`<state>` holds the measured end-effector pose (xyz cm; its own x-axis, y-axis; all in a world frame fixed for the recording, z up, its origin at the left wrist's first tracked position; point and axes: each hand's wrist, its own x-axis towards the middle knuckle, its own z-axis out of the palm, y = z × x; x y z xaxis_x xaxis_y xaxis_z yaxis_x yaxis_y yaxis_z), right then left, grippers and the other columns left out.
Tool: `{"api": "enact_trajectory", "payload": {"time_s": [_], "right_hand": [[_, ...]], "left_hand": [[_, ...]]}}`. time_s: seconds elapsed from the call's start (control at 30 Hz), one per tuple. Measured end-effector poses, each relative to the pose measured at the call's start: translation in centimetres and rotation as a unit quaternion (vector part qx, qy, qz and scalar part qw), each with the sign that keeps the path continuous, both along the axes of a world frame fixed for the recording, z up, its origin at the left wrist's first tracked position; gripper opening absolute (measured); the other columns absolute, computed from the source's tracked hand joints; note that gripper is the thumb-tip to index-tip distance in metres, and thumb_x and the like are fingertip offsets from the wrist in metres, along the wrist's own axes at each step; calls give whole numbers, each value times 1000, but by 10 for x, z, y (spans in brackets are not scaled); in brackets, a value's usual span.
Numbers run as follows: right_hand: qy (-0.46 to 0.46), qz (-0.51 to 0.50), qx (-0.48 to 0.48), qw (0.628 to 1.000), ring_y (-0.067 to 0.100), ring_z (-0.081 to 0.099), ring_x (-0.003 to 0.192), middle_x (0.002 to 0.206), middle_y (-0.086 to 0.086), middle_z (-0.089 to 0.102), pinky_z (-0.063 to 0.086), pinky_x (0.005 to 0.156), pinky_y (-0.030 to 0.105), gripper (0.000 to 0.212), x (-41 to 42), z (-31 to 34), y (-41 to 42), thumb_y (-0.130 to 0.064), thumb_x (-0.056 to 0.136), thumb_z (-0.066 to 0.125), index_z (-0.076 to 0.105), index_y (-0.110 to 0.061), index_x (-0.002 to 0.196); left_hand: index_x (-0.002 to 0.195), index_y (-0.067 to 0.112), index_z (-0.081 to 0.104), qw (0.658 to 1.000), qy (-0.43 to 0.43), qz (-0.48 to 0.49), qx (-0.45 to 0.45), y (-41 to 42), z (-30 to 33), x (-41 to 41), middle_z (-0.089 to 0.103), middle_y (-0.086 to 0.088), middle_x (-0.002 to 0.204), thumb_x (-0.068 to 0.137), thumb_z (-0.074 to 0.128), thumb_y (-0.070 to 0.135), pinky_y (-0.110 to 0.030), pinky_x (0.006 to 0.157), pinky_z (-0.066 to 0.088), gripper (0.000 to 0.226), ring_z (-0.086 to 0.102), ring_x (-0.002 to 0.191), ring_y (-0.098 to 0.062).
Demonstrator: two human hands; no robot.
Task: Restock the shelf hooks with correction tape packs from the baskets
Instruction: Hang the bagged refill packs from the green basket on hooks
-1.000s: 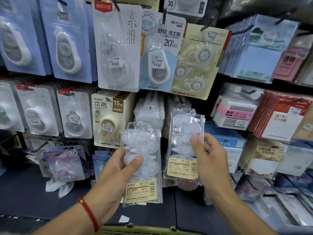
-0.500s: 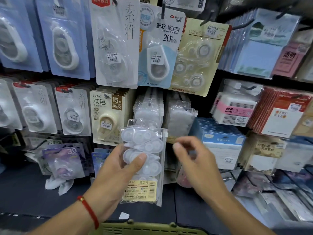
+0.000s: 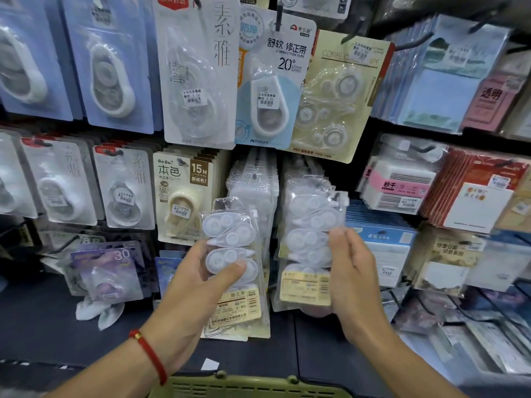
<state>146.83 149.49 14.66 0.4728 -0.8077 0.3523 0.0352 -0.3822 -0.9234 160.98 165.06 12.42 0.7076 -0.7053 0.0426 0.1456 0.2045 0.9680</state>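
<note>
Correction tape packs [image 3: 232,262] sit gripped in left fingers [image 3: 234,270]; right fingers [image 3: 337,237] pinch another pack [image 3: 311,242].

We are in a stationery shop. Carded correction tape packs [image 3: 198,73] hang in dense rows on display hooks [image 3: 355,33], several with small barcode price stickers [image 3: 265,99] (the prices too small to read surely). To the right hang sticky-note pads [image 3: 439,90], and a green shopping basket [image 3: 247,387] sits below.

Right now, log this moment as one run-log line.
left hand: grips clear correction tape multipack | right hand: pinches second clear multipack at hanging stack | green basket: rim below
</note>
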Motion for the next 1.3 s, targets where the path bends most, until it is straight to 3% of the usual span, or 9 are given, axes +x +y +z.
{"api": "enact_trajectory", "payload": {"time_s": [0.13, 0.27, 0.53, 0.6, 0.67, 0.8, 0.97, 1.13, 1.3], "right_hand": [[-21, -4, 12, 1000, 31, 58, 81, 105, 35, 59, 51, 83, 66, 65, -3, 7, -9, -72, 94, 47, 58, -8, 99], [-31, 9, 38, 999, 54, 63, 92, 106, 34, 64, 53, 86, 69, 55, -2, 6, -12, -67, 100, 52, 67, -14, 101], [-25, 23, 48, 998, 58, 59, 98, 109, 35, 63, 52, 86, 72, 53, -5, 6, -14, -64, 100, 53, 69, -14, 105], [-27, 15, 47, 998, 42, 67, 85, 91, 18, 72, 58, 78, 59, 34, -5, 2, -18, -53, 105, 52, 74, -27, 99], [-1, -29, -7, 1000, 5, 67, 85, 96, -14, 71, 57, 79, 30, 16, -5, 1, -19, -42, 106, 55, 69, -40, 112], [64, -15, -152, 986, 1, 64, 98, 106, -16, 69, 49, 78, 11, 20, -4, -1, -10, -30, 100, 68, 65, -34, 120], [86, 191, -65, 976, 13, 74, 100, 108, -7, 78, 60, 86, 31, 14, 2, -17, 8, -48, 96, 64, 70, -39, 106], [-38, 79, -1, 996, 11, 77, 83, 97, -1, 79, 58, 68, 23, 11, 3, -13, -4, -38, 103, 61, 69, -32, 98], [-53, 19, 19, 998, 16, 74, 71, 91, 5, 78, 59, 68, 40, 14, 1, -6, -12, -42, 103, 60, 70, -32, 99]], "left_hand": [[125, 24, 67, 1000, 6, 2, 6, 0, 1, 0, 78, -3, 119, 71, 80, 28, -57, 113, 47, 55, 72, 118, -27], [127, 23, 66, 1000, 11, 4, 10, 0, -2, 1, 78, -4, 121, 91, 72, 4, -59, 114, 45, 40, 71, 120, -28], [119, 24, 69, 999, 25, 10, 23, 2, 1, 2, 78, -10, 118, 95, 64, -4, -64, 107, 49, 37, 72, 113, -35], [113, 24, 71, 999, 33, 15, 24, 1, 2, 3, 78, -14, 115, 95, 59, -8, -58, 96, 56, 39, 75, 103, -33], [114, 27, 71, 999, 23, 17, 28, 1, 3, 2, 79, -11, 114, 97, 54, -10, -55, 95, 56, 44, 75, 106, -34], [115, 37, 72, 999, -30, -24, 21, 4, 4, -2, 78, 1, 120, 99, 57, -8, -49, 106, 52, 50, 72, 118, -24], [134, 27, 59, 995, -80, -60, 10, 2, 1, -8, 76, 1, 125, 90, 75, 4, -29, 93, 61, 52, 74, 113, -18], [141, 32, 56, 991, -85, -98, 17, 2, 3, -11, 73, 5, 128, 83, 86, 15, -39, 94, 62, 68, 72, 114, -22], [145, 29, 56, 983, -95, -154, 25, 3, 7, -20, 65, 16, 143, 80, 75, 7, -51, 113, 50, 71, 63, 131, -12]]}}
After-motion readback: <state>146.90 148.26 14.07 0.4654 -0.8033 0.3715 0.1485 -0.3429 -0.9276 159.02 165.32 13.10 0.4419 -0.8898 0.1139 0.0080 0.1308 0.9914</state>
